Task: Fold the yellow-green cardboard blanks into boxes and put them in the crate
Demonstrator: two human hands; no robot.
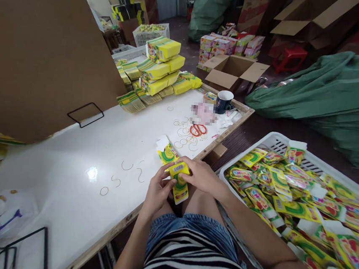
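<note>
Both hands meet over my lap at the table's edge, closed on one small yellow-and-green printed carton (pixel 179 189). My left hand (pixel 158 187) pinches it from the left, thumb on its face. From the right, my right hand (pixel 199 176) grips its upper end, which carries a barcode. Just beyond my fingers, another flat yellow carton (pixel 167 152) with a white flap lies on the white table (pixel 74 200). To my right stands a white plastic basket (pixel 274 139) heaped with similar cartons.
Loose rubber bands (pixel 184 130) and orange-handled scissors (pixel 198 130) lie on the table. A dark mug (pixel 223 103) stands at its far corner. Stacked yellow carton bundles (pixel 160 71) fill the far end. An open cardboard box (pixel 233 70) and green sack (pixel 330 89) are on the floor.
</note>
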